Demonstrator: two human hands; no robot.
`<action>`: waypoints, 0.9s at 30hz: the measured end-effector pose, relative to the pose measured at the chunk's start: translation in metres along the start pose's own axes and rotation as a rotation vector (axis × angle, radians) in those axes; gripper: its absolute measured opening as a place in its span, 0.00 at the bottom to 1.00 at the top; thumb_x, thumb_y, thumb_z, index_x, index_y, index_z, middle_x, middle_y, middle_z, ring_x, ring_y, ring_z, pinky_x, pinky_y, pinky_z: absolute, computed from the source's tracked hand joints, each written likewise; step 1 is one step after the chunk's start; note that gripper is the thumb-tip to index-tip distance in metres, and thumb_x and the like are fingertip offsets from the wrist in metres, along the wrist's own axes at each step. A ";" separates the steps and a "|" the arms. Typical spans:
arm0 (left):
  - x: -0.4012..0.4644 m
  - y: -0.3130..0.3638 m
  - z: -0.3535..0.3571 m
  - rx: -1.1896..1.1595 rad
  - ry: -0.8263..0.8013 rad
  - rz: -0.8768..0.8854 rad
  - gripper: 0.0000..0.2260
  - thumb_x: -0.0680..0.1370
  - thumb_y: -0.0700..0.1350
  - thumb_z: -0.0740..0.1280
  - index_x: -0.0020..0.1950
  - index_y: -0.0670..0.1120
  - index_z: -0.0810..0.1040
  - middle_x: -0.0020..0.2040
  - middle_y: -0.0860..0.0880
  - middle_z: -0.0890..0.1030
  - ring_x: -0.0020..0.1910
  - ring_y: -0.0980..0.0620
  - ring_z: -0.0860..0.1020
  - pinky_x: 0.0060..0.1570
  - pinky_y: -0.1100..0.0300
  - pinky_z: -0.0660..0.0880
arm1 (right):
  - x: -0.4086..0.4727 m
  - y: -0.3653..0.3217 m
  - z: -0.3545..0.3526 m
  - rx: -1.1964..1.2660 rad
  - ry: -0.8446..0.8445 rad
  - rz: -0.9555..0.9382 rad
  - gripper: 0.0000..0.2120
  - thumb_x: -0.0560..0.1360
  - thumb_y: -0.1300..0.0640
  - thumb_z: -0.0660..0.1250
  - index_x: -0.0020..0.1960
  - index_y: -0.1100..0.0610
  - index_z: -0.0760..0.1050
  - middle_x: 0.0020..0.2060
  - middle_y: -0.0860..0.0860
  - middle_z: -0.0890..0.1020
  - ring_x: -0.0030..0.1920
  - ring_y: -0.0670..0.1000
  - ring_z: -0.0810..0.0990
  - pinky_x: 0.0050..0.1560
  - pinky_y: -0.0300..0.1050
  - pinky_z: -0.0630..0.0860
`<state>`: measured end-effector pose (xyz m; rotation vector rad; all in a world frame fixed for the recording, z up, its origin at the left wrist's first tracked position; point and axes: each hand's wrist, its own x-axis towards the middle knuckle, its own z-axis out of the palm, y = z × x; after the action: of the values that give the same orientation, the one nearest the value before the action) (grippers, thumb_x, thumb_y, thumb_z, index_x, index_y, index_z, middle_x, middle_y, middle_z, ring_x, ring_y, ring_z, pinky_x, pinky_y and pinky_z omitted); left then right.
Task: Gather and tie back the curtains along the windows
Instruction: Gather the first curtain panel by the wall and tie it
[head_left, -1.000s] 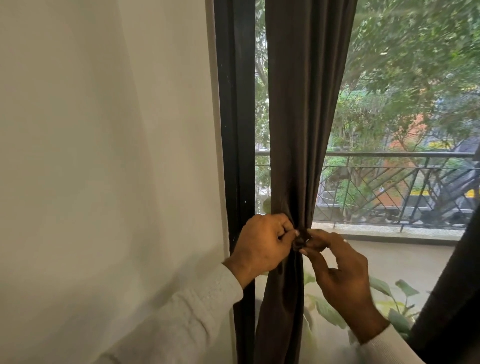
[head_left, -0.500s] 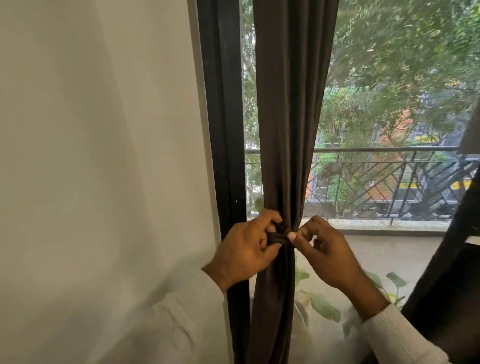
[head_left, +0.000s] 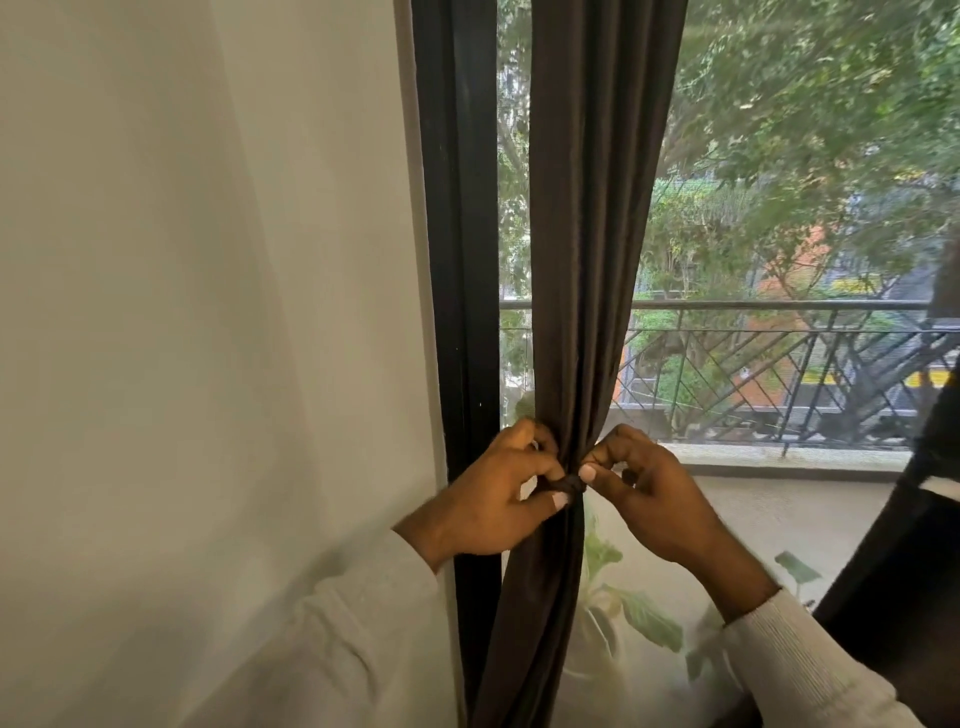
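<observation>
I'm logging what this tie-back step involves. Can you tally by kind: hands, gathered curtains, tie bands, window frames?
Hands: 2, left hand and right hand
Gathered curtain: 1
Tie band: 1
Window frame: 1
Total: 5

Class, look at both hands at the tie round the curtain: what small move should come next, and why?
Probably pull the two ends apart to snug the knot. The left hand and right hand each pinch the tie at the gathered curtain, and the knot looks formed.
</observation>
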<state>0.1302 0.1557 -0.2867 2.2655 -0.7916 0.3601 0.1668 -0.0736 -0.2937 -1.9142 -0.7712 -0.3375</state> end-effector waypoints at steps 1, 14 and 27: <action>0.001 0.000 -0.003 -0.046 -0.057 -0.011 0.06 0.77 0.49 0.76 0.52 0.53 0.82 0.59 0.54 0.70 0.63 0.50 0.73 0.67 0.49 0.74 | 0.001 0.000 0.002 0.026 0.008 0.016 0.13 0.79 0.58 0.74 0.41 0.43 0.80 0.40 0.47 0.79 0.44 0.49 0.80 0.44 0.36 0.72; -0.009 -0.002 -0.001 0.407 0.310 0.210 0.07 0.80 0.47 0.75 0.57 0.50 0.82 0.48 0.54 0.80 0.48 0.54 0.74 0.50 0.58 0.69 | 0.007 -0.013 0.012 0.098 0.032 0.191 0.15 0.81 0.53 0.71 0.37 0.53 0.79 0.32 0.44 0.77 0.35 0.43 0.75 0.42 0.44 0.70; -0.030 -0.013 0.007 0.679 0.563 0.370 0.10 0.85 0.47 0.69 0.53 0.43 0.88 0.52 0.46 0.86 0.50 0.44 0.81 0.49 0.49 0.77 | 0.007 -0.012 0.007 0.234 -0.089 0.181 0.06 0.80 0.65 0.72 0.43 0.61 0.83 0.34 0.50 0.82 0.36 0.44 0.77 0.43 0.36 0.74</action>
<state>0.1155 0.1715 -0.3122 2.3843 -0.8561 1.5598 0.1635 -0.0615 -0.2845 -1.7702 -0.6580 -0.0475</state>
